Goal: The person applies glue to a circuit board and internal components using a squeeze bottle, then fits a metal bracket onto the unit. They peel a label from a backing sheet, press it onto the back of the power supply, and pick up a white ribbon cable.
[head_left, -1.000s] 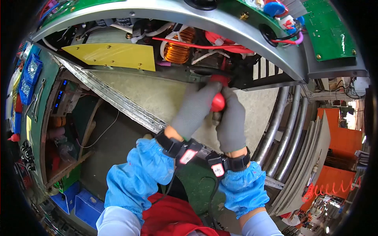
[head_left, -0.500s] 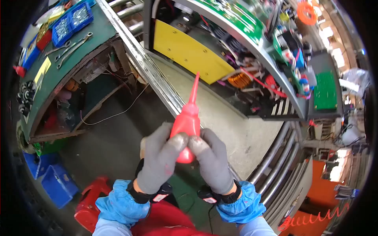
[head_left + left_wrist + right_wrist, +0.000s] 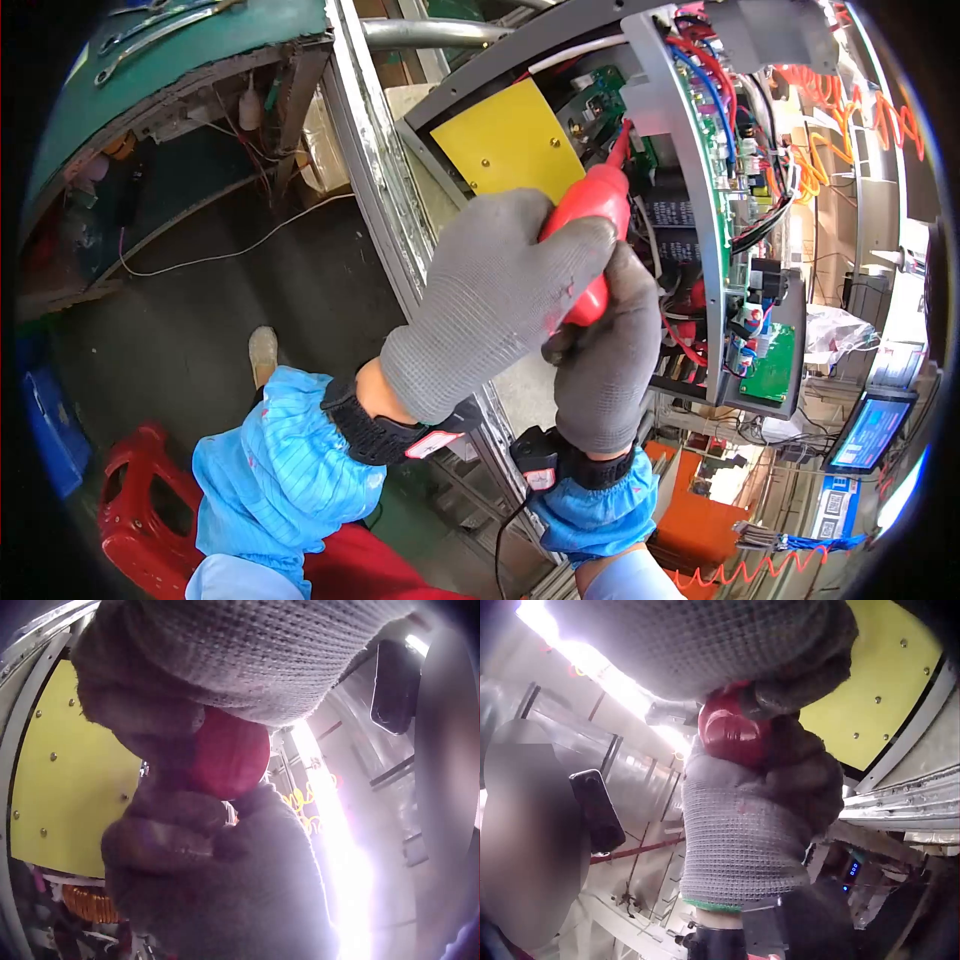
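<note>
A red squeeze bottle (image 3: 590, 200) with a long pointed nozzle (image 3: 621, 145) is tilted up and to the right in the head view. Its nozzle reaches into the open side of a metal-framed electronics cabinet (image 3: 708, 190), beside a yellow panel (image 3: 510, 135). Both hands wear grey gloves. My left hand (image 3: 490, 285) grips the bottle from the left, thumb across its body. From below, my right hand (image 3: 610, 355) holds its lower part. Both wrist views show the bottle's rounded red base (image 3: 232, 754) between the gloved fingers; the nozzle is hidden there.
A metal rail (image 3: 375, 160) runs between me and the cabinet. Wrenches (image 3: 150, 45) lie on a green bench (image 3: 230, 55) at the upper left. A red stool (image 3: 150, 500) stands at lower left. A green circuit board (image 3: 772, 365) and a lit screen (image 3: 870, 430) are at right.
The bottle came back from the cabinet's lower part to before my body, nozzle upward. Now both hands have carried it up and right, into the cabinet by the yellow panel. The head view has shifted.
</note>
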{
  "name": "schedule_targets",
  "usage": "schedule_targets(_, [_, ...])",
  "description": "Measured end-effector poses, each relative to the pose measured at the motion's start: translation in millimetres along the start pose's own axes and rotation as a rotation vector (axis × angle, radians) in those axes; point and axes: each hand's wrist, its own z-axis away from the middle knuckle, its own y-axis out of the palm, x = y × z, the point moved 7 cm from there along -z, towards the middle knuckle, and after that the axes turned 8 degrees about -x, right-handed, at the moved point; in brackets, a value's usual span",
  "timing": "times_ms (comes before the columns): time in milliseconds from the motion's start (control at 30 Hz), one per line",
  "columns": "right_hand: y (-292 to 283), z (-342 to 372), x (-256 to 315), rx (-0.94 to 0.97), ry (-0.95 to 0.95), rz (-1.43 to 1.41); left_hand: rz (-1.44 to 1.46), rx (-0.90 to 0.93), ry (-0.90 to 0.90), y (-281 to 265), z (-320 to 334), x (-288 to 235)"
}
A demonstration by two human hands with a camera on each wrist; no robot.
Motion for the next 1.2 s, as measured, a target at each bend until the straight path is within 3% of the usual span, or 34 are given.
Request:
schedule_targets(300, [-5.4, -12.8, -5.7, -0.032, -0.04, 0.013, 0.022, -0.008, -0.042, 10.5, -12.7, 9.0])
schedule_targets(400, [-6.4, -11.0, -1.1, -0.041, -0.079, 0.033, -0.079, -0.03, 0.104, 9.5, -11.7, 1.9])
schedule_targets(500, [-8.2, -11.7, -0.1, -0.039, -0.072, 0.028, -0.031, -0.037, 0.069, 10.9, -8.7, 2.4])
schedule_targets(633, [-9.6, -12.2, 2.9, -0.038, -0.078, 0.045, -0.122, -0.052, 0.22, 13.7, -5.9, -0.8])
schedule_targets(833, [-9.0, -14.6, 6.1, -0.053, -0.166, 0.073, -0.095, -0.03, 0.147, 15.3, -5.8, -2.7])
schedule_targets(967, [-9.7, -17.6, 7.3, -0.01, -0.129, 0.046, -0.278, 0.006, 0.441, 19.0, -5.9, -16.3])
schedule_targets(1033, [-9.3, -18.2, 5.3, 0.0, -0.134, 0.033, -0.329, 0.004, 0.468, 20.2, -5.9, -17.4])
schedule_targets(1167, [-9.5, -15.2, 4.4, 0.029, -0.234, 0.06, -0.244, 0.013, 0.147, 21.9, -10.0, -7.4])
schedule_targets(1200, [-10.2, -14.5, 4.3, 0.044, -0.272, 0.063, -0.25, 0.008, 0.168, 21.9, -9.6, -6.7])
